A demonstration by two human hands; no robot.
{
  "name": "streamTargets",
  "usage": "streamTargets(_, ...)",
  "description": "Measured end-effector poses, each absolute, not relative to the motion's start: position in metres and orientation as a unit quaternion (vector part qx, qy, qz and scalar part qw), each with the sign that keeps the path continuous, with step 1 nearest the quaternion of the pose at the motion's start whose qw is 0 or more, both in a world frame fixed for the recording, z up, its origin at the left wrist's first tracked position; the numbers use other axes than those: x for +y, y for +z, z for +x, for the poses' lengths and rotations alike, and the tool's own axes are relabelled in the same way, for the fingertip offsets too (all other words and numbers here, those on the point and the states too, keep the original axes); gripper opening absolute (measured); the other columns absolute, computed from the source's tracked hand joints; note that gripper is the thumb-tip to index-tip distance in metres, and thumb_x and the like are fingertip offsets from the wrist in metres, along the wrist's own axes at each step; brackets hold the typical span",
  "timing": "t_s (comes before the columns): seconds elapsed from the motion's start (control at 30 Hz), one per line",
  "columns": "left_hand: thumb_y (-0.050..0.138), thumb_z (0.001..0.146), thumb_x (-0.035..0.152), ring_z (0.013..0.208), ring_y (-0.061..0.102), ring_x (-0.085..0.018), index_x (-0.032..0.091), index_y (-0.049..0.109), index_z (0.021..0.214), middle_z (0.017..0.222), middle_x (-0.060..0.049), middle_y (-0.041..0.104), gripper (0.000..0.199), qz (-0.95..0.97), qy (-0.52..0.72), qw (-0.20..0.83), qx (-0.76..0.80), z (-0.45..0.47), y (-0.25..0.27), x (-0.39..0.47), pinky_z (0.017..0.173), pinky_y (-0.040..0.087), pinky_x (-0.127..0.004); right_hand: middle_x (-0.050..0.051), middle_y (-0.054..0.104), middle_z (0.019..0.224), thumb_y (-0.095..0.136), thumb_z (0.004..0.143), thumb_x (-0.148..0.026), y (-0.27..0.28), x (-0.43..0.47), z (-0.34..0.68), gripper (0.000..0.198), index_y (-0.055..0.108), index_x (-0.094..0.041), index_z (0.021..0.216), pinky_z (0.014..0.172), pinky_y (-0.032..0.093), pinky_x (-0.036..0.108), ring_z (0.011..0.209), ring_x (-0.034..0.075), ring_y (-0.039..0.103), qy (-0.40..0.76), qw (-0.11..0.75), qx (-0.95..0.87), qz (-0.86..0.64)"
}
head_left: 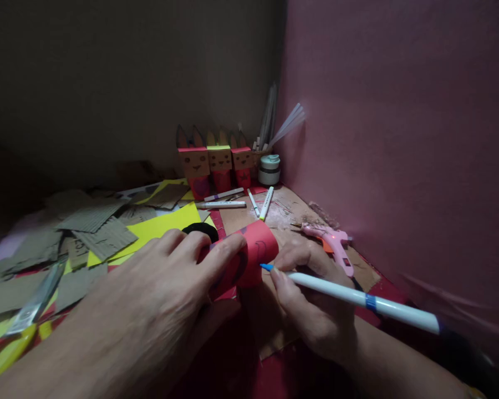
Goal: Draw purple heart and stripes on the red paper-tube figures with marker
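My left hand [170, 282] is closed around a red paper tube [266, 241], which lies tilted with its near end toward the right. Dark drawn lines curve over the tube's surface. In my right hand [316, 305] is a white marker [328, 287] with a blue tip and a blue band, gripped like a pen. The blue tip is at the tube's right side; whether it touches the paper I cannot tell. My left fingers and palm hide much of the tube.
Three cardboard-headed figures [193, 163] with pointed ears stand at the back beside a pale jar [269, 169]. Several markers [266, 203] lie before them. A pink glue gun [330, 235] rests at right by the wall. Cardboard scraps [93, 210], yellow paper [162, 227] and scissors [14, 352] cover the left.
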State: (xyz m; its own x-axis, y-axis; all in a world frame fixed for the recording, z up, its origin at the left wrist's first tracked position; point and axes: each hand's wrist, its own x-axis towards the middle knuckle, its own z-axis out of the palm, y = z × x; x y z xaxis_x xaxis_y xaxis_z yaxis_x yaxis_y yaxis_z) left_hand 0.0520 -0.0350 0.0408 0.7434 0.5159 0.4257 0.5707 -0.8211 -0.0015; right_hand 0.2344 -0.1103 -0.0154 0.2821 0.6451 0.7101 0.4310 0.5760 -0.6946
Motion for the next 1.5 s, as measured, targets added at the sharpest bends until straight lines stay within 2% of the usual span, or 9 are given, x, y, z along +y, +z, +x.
streamTargets(0.1,0.053,0.092,0.037,0.086,0.068,-0.03,0.035,0.058,0.128,0.114,-0.007,0.072,0.037,-0.93,-0.199,0.119,-0.285,0.0484,0.0383,-0.0313,0.07,0.051,-0.041,-0.003,0.059,0.071,0.058,0.088,-0.008,-0.0164,-0.1107,0.2333,0.018,0.054,-0.023,0.082,0.052,0.044,0.025,0.058,0.011,0.056,0.084,0.659,-0.589,-0.46)
streamTargets(0.2,0.058,0.089,0.036,0.086,0.068,-0.031,0.035,0.055,0.13,0.115,-0.007,0.071,0.041,-0.937,-0.185,0.123,-0.27,0.0477,0.0359,-0.0309,0.07,0.051,-0.042,-0.004,0.057,0.067,0.057,0.088,-0.007,-0.0177,-0.111,0.2337,0.017,0.053,-0.024,0.083,0.05,0.042,0.025,0.053,0.01,0.051,0.086,0.65,-0.6,-0.458)
streamTargets(0.3,0.058,0.088,0.034,0.09,0.069,-0.032,0.033,0.054,0.129,0.114,-0.007,0.071,0.041,-0.933,-0.204,0.123,-0.268,0.0482,0.0354,-0.0322,0.063,0.048,-0.038,-0.005,0.054,0.065,0.057,0.088,-0.008,-0.0185,-0.1114,0.2349,0.018,0.053,-0.024,0.082,0.049,0.04,0.025,0.051,0.01,0.048,0.092,0.648,-0.607,-0.45)
streamTargets(0.47,0.058,0.089,0.036,0.089,0.069,-0.031,0.032,0.055,0.129,0.112,-0.008,0.072,0.04,-0.937,-0.188,0.128,-0.265,0.0496,0.0372,-0.0319,0.061,0.048,-0.037,-0.004,0.057,0.07,0.058,0.087,-0.004,-0.0189,-0.1114,0.2362,0.021,0.055,-0.025,0.085,0.054,0.046,0.026,0.06,0.013,0.058,0.083,0.675,-0.599,-0.423)
streamTargets(0.7,0.053,0.091,0.038,0.09,0.069,-0.034,0.033,0.057,0.127,0.116,-0.01,0.072,0.037,-0.943,-0.158,0.136,-0.261,0.0477,0.0408,-0.0307,0.06,0.052,-0.042,-0.001,0.064,0.073,0.058,0.087,-0.007,-0.0164,-0.1108,0.2335,0.017,0.056,-0.024,0.086,0.053,0.047,0.027,0.061,0.015,0.064,0.087,0.669,-0.606,-0.423)
streamTargets(1.0,0.045,0.094,0.044,0.094,0.069,-0.033,0.036,0.06,0.126,0.114,-0.008,0.071,0.036,-0.943,-0.157,0.127,-0.265,0.0448,0.0405,-0.0299,0.065,0.053,-0.045,-0.001,0.064,0.072,0.056,0.088,-0.008,-0.0163,-0.1108,0.2347,0.018,0.052,-0.024,0.083,0.053,0.048,0.027,0.06,0.014,0.062,0.092,0.657,-0.605,-0.441)
streamTargets(1.27,0.056,0.092,0.048,0.089,0.068,-0.033,0.033,0.057,0.131,0.119,-0.009,0.07,0.042,-0.945,-0.157,0.133,-0.254,0.0429,0.0417,-0.029,0.065,0.052,-0.044,-0.004,0.055,0.068,0.057,0.087,-0.006,-0.0181,-0.1099,0.235,0.019,0.052,-0.024,0.082,0.053,0.041,0.027,0.057,0.011,0.052,0.1,0.661,-0.604,-0.434)
streamTargets(1.4,0.054,0.093,0.046,0.094,0.067,-0.033,0.035,0.057,0.131,0.115,-0.008,0.071,0.039,-0.944,-0.155,0.116,-0.268,0.0419,0.0406,-0.0294,0.075,0.053,-0.046,-0.004,0.057,0.073,0.06,0.09,-0.006,-0.0237,-0.1112,0.2396,0.02,0.057,-0.025,0.089,0.055,0.042,0.026,0.063,0.012,0.055,0.128,0.681,-0.589,-0.416)
streamTargets(1.5,0.054,0.093,0.044,0.095,0.067,-0.032,0.035,0.057,0.131,0.115,-0.007,0.071,0.04,-0.943,-0.161,0.113,-0.268,0.044,0.04,-0.0303,0.074,0.053,-0.043,-0.004,0.06,0.075,0.061,0.091,-0.005,-0.0249,-0.1099,0.2423,0.02,0.059,-0.025,0.091,0.059,0.045,0.027,0.066,0.012,0.057,0.109,0.692,-0.583,-0.412)
